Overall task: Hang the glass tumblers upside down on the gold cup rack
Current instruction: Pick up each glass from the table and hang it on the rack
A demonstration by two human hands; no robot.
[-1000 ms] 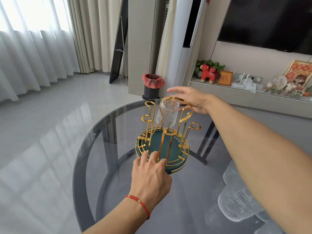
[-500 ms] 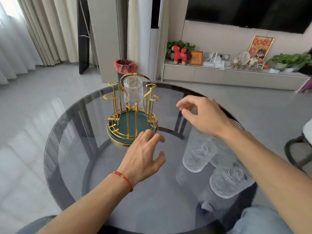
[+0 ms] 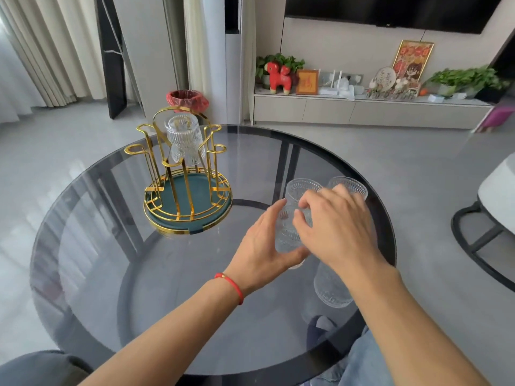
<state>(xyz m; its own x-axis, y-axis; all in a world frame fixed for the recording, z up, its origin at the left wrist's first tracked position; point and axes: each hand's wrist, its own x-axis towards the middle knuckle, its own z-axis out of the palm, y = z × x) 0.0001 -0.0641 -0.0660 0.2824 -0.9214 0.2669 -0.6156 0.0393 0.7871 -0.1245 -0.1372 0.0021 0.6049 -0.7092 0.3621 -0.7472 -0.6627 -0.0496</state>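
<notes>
The gold cup rack (image 3: 187,188) with a teal base stands at the left of the round glass table (image 3: 139,274). One ribbed glass tumbler (image 3: 185,139) hangs upside down on a rear peg of the rack. At the table's right, an upright tumbler (image 3: 289,221) stands between my hands: my left hand (image 3: 264,240) wraps its left side and my right hand (image 3: 334,227) curls around its right side. A second tumbler (image 3: 348,185) shows behind my right hand, and a third (image 3: 331,288) stands nearer, partly under my right wrist.
A red-lined bin (image 3: 187,98) stands on the floor behind the rack. A low TV cabinet (image 3: 362,112) with ornaments and plants runs along the back wall. A chair or stool (image 3: 490,207) stands at the right, beyond the table's edge.
Both hands moved right, away from the rack, and closed around an upright tumbler at the table's right. The view swung right and down.
</notes>
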